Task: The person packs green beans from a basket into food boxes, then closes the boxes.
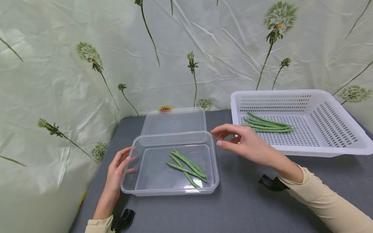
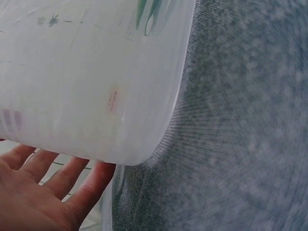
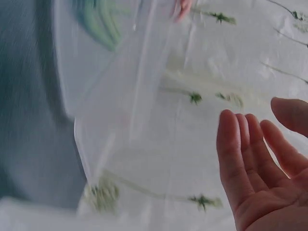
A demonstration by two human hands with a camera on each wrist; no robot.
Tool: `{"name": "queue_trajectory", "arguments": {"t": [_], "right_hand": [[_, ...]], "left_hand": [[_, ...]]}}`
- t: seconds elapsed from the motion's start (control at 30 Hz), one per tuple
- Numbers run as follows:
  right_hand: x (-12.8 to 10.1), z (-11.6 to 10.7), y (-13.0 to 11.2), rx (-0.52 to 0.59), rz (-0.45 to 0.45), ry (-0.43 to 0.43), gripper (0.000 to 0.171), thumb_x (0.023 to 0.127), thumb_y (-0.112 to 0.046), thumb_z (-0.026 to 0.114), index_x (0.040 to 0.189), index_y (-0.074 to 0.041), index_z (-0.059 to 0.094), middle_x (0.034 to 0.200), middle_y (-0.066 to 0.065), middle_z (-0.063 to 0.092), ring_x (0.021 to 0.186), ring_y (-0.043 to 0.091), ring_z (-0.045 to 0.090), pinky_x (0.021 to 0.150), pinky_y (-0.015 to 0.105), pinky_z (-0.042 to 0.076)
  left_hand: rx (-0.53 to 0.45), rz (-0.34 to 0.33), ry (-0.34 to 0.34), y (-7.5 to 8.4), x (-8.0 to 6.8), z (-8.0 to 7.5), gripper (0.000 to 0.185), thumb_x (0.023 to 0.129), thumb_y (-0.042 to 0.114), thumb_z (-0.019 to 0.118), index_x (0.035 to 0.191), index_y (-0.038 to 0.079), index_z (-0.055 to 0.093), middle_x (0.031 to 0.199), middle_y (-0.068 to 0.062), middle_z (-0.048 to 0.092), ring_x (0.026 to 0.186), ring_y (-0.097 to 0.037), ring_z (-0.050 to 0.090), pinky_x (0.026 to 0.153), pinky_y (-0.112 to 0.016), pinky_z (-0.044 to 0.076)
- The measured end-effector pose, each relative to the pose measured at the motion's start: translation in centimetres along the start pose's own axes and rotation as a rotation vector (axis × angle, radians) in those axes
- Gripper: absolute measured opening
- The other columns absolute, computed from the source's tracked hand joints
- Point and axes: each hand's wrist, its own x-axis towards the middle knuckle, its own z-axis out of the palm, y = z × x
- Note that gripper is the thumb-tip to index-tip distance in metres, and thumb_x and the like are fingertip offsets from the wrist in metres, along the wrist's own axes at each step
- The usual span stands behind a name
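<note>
A clear plastic container [image 1: 154, 171] stands on the grey table with several green beans [image 1: 187, 168] lying crossed in its right half. My left hand [image 1: 115, 171] is at its left wall, the fingertips showing through the plastic. In the left wrist view, the fairly straight fingers [image 2: 89, 190] reach up to the container's side [image 2: 96, 96]. Just right of the container's far right corner, my right hand [image 1: 247, 142] is raised with nothing in it. Its fingers [image 3: 228, 144] are gently bent and the thumb stands apart in the right wrist view.
A white perforated basket [image 1: 329, 129] stands at the right, with several more green beans [image 1: 266, 124] on its left side. Behind the container lies a clear flat lid [image 1: 175, 121]. A dandelion-print sheet [image 1: 163, 74] hangs along the back and left of the table.
</note>
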Motion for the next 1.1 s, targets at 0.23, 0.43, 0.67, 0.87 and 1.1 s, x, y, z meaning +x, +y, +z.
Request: {"name": "queue_trajectory", "arguments": {"t": [0.23, 0.43, 0.67, 0.87, 1.1], "right_hand": [[-1.5, -4.0, -0.1, -0.185, -0.003, 0.042, 0.034, 0.092, -0.010, 0.071, 0.123, -0.021, 0.065, 0.115, -0.007, 0.066, 0.097, 0.009, 0.062, 0.079, 0.024, 0.053], [-1.7, -7.3, 0.2, -0.315, 0.023, 0.035, 0.035, 0.090, -0.008, 0.072, 0.122, -0.021, 0.066, 0.112, -0.010, 0.067, 0.096, 0.007, 0.063, 0.077, 0.021, 0.052], [-1.3, -11.0, 0.8, -0.430, 0.095, -0.050, 0.029, 0.093, -0.013, 0.071, 0.119, -0.024, 0.067, 0.108, -0.015, 0.067, 0.096, 0.004, 0.062, 0.078, 0.018, 0.048], [-0.2, -13.5, 1.9, -0.489, 0.167, -0.149, 0.028, 0.094, -0.018, 0.070, 0.121, -0.022, 0.067, 0.110, -0.010, 0.067, 0.096, 0.005, 0.062, 0.078, 0.024, 0.049], [0.7, -16.1, 4.4, -0.507, 0.148, -0.217, 0.031, 0.092, -0.015, 0.071, 0.123, -0.017, 0.066, 0.109, -0.008, 0.067, 0.095, 0.005, 0.062, 0.080, 0.024, 0.051]], "left_hand": [[0.007, 0.007, -0.010, 0.0, 0.0, -0.2, 0.040, 0.107, 0.022, 0.043, 0.141, 0.002, 0.044, 0.138, -0.010, 0.052, 0.114, -0.015, 0.060, 0.076, -0.034, 0.056], [0.001, 0.015, -0.009, 0.0, 0.1, -0.2, 0.040, 0.107, 0.021, 0.043, 0.141, 0.001, 0.044, 0.137, -0.009, 0.053, 0.113, -0.014, 0.061, 0.076, -0.033, 0.056], [0.012, 0.014, -0.007, 0.2, 0.2, -0.2, 0.040, 0.107, 0.022, 0.043, 0.141, 0.001, 0.044, 0.138, -0.010, 0.053, 0.113, -0.014, 0.060, 0.076, -0.033, 0.056], [0.009, 0.002, -0.006, 0.0, 0.1, -0.2, 0.040, 0.107, 0.022, 0.043, 0.142, 0.001, 0.043, 0.138, -0.009, 0.053, 0.113, -0.013, 0.061, 0.076, -0.033, 0.055], [0.003, 0.006, -0.003, 0.0, 0.1, -0.1, 0.040, 0.107, 0.022, 0.043, 0.141, 0.001, 0.044, 0.137, -0.008, 0.054, 0.113, -0.014, 0.061, 0.076, -0.034, 0.055]]}}
